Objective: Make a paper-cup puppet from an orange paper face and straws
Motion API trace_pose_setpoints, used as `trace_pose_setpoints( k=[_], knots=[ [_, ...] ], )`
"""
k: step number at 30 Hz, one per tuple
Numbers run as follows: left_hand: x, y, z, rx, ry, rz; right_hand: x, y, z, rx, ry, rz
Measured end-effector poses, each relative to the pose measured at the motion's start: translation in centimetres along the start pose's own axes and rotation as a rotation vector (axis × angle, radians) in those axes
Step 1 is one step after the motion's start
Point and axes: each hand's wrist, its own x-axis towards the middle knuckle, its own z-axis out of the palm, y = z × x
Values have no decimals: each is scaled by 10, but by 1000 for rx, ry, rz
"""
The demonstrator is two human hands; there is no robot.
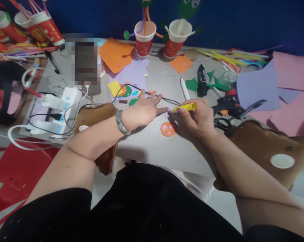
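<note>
My right hand [201,117] is closed round a yellow marker [188,107], its tip slanting down and left towards the table. My left hand [143,109] lies flat with its fingers spread, the index finger reaching almost to the marker's tip. Under and between the two hands is a small light purple piece of paper [165,113], partly hidden by my fingers. Just below them rests an orange paper disc [168,129] with pink cut-outs like a face. A white pen [184,88] lies beyond my right hand.
Two red paper cups [144,45] with straw figures stand at the back. Scissors [222,124] and a tape dispenser [227,104] lie right of my right hand. A power strip [66,109] with cables is at left. Purple sheets [259,87] lie at right.
</note>
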Motion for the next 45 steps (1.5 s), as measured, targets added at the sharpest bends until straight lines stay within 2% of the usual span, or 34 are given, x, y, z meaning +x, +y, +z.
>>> trace_pose_setpoints(
  k=[6, 10, 15, 20, 23, 27, 32, 39, 45],
  knots=[
    [5, -5, 9, -27, 26, 3, 2, -1, 1, -9, -78, -29],
    [3, -3, 5, 10, -4, 8, 1, -1, 2, -26, -16, -6],
    [1, -1, 0, 27, -26, 7, 0, 1, 0, 10, -104, 44],
    [1, -4, 2, 5, -20, 25, -3, 5, -5, 26, 14, 117],
    [1, -6, 6, -22, 15, 36, -5, 3, -5, -15, -3, 102],
    [1, -5, 4, -25, 2, 15, -2, -1, 1, -34, 1, 27],
    [-2, 2, -4, 24, -41, -3, 2, 0, 6, 13, -113, 4],
    [-2, 1, 1, 63, -3, 15, 1, -3, 4, -22, 0, 66],
    [0, -3, 5, 32, 33, 21, 3, -3, 6, 26, -78, 56]
  ],
)
